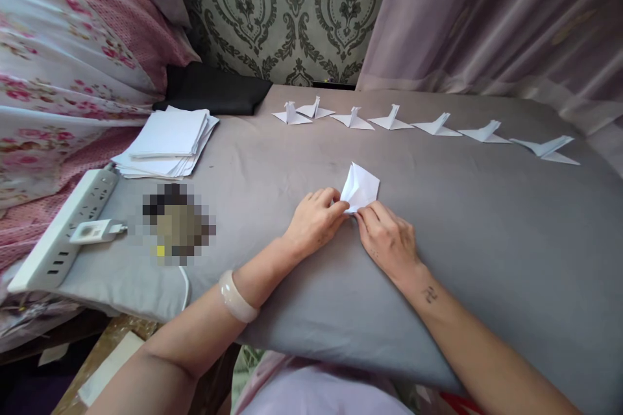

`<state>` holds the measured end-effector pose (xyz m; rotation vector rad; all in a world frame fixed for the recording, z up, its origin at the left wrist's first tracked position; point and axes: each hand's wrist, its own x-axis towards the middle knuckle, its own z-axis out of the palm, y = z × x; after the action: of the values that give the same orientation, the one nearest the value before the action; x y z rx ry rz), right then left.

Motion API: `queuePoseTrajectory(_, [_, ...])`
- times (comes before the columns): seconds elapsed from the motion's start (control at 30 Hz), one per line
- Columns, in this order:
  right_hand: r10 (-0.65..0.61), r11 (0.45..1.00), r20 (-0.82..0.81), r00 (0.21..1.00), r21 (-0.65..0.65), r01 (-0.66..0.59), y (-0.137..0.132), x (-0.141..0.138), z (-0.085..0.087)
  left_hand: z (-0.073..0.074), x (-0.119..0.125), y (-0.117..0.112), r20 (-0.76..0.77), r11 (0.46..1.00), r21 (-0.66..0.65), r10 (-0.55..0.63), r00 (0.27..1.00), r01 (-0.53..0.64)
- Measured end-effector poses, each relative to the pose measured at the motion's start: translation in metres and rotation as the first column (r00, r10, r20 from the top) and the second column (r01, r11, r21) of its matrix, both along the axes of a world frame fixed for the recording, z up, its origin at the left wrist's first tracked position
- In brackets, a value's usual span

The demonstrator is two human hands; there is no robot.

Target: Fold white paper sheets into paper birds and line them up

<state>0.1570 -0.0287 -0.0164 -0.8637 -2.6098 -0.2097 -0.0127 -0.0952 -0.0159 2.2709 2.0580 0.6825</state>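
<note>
A partly folded sheet of white paper (363, 187) lies on the grey cloth, its creased flaps pointing away from me. My left hand (318, 217) pinches its near left corner between thumb and fingers. At the near edge, close beside it, my right hand (388, 233) has its fingers closed on the paper too. The fingertips almost meet, and they hide the lowest part of the fold. Beyond the hands stands a row of several folded white paper birds (391, 118), wings spread flat and necks raised.
A stack of white paper squares (168, 136) sits at the left, before a folded black cloth (214, 87). Nearer are a white power strip (73, 220) with a plugged-in charger (97, 231) and a blurred-out object (179, 227). Curtains (487, 19) hang at the right.
</note>
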Motion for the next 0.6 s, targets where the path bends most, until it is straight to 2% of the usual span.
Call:
queuePoseTrajectory(0.07, [0.0,1.0,-0.009,1.0,-0.001,0.0,0.0,0.0,0.0,0.001,0.0,0.002,-0.138,0.999,0.02,-0.037,0.99,0.04])
queuePoseTrajectory(0.13, [0.003,1.0,-0.015,1.0,0.001,-0.003,0.0,0.0,0.0,0.002,-0.001,0.004,-0.205,0.996,0.032,-0.079,0.976,0.087])
queuePoseTrajectory(0.37, [-0.004,1.0,-0.039,0.999,-0.026,0.002,0.001,-0.001,0.001,0.002,-0.002,0.007,-0.283,0.988,0.067,-0.118,0.952,0.143])
queuePoseTrajectory(0.6, [-0.028,0.999,-0.021,0.999,-0.016,0.027,0.0,-0.002,0.0,0.004,-0.002,0.012,-0.311,0.978,0.044,-0.178,0.933,0.201])
